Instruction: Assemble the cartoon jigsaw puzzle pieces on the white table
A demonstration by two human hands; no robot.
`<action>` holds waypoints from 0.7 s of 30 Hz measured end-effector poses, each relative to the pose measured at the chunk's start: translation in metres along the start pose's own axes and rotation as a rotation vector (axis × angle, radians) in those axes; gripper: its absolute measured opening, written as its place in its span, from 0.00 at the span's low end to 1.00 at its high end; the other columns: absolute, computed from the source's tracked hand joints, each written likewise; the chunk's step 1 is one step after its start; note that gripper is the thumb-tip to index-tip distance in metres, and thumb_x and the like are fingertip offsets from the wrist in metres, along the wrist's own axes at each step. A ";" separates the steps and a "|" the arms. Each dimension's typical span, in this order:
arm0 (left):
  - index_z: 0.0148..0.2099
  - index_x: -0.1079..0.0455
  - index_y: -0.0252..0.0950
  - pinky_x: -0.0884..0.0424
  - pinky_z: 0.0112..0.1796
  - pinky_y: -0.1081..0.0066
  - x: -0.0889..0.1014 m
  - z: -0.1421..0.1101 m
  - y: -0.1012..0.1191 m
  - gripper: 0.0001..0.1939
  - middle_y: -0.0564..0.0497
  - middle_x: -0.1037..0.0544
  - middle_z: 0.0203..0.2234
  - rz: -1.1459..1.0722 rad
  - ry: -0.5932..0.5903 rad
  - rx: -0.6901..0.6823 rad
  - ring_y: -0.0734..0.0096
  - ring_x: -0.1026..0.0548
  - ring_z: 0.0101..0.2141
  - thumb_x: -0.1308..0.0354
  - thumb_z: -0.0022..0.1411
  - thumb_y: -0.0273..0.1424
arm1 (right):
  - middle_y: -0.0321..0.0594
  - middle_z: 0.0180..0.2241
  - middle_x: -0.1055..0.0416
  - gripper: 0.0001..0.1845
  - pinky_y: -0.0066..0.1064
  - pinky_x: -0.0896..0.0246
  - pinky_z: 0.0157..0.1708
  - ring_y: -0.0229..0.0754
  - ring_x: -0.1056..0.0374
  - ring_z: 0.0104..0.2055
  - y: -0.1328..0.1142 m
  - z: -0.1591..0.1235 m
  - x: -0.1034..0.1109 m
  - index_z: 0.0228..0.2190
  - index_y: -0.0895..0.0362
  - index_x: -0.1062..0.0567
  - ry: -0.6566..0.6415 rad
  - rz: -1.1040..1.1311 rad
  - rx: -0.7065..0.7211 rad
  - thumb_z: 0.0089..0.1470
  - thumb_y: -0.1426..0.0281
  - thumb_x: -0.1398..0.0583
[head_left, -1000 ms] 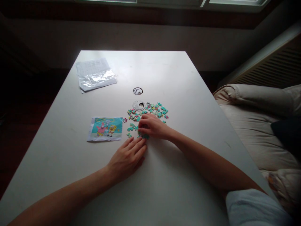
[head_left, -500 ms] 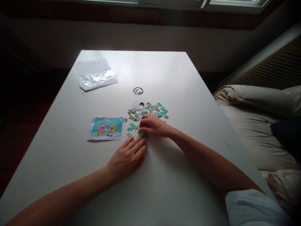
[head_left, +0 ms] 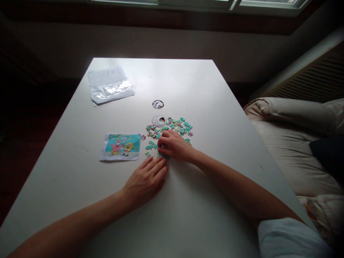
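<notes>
My left hand (head_left: 146, 179) lies flat on the white table, fingers stretched forward. Its fingertips touch the near edge of a small cluster of green jigsaw pieces (head_left: 164, 156). Just above that cluster, my right hand (head_left: 174, 145) is curled, thumb and fingers pinched on a jigsaw piece that the hand mostly hides. A few green pieces (head_left: 149, 145) lie to the left of the right hand. Beyond it spreads a pile of loose jigsaw pieces (head_left: 177, 124), mostly green with some pink and yellow. A cartoon picture sheet (head_left: 120, 147) lies left of the pieces.
White papers (head_left: 106, 77) under a clear plastic bag (head_left: 114, 89) lie at the table's far left. Two round holes are set in the table (head_left: 204, 200), the nearer with a cover (head_left: 157, 120). A beige cushioned seat (head_left: 282, 143) stands to the right.
My right hand has shifted slightly toward me and down, its fingers now closer over the green cluster. The left hand has stayed in place.
</notes>
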State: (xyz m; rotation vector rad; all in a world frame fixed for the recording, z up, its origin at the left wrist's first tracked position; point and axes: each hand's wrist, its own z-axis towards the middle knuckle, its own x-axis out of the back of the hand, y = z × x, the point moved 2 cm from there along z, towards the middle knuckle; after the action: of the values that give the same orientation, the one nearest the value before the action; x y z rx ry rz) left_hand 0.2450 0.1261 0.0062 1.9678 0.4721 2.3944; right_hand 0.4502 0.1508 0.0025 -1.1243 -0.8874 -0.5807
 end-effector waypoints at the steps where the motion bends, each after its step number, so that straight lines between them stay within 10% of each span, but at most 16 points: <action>1: 0.61 0.33 0.32 0.37 0.63 0.50 0.000 0.000 0.000 0.19 0.39 0.31 0.63 0.001 0.000 -0.001 0.53 0.33 0.63 0.49 0.70 0.29 | 0.39 0.35 0.32 0.05 0.34 0.47 0.44 0.44 0.39 0.41 0.000 -0.001 0.000 0.33 0.55 0.24 0.006 0.000 0.008 0.59 0.67 0.35; 21: 0.60 0.32 0.32 0.39 0.63 0.51 0.001 -0.001 0.001 0.19 0.40 0.32 0.63 0.013 0.000 -0.004 0.54 0.35 0.64 0.50 0.71 0.30 | 0.42 0.39 0.32 0.07 0.37 0.47 0.48 0.45 0.38 0.44 0.007 -0.005 0.008 0.41 0.52 0.21 -0.089 0.066 0.149 0.60 0.68 0.36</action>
State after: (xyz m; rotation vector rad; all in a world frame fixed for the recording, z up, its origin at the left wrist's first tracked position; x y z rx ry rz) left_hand 0.2444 0.1252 0.0072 1.9754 0.4561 2.4012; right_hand 0.4615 0.1491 0.0046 -1.0466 -0.9511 -0.4058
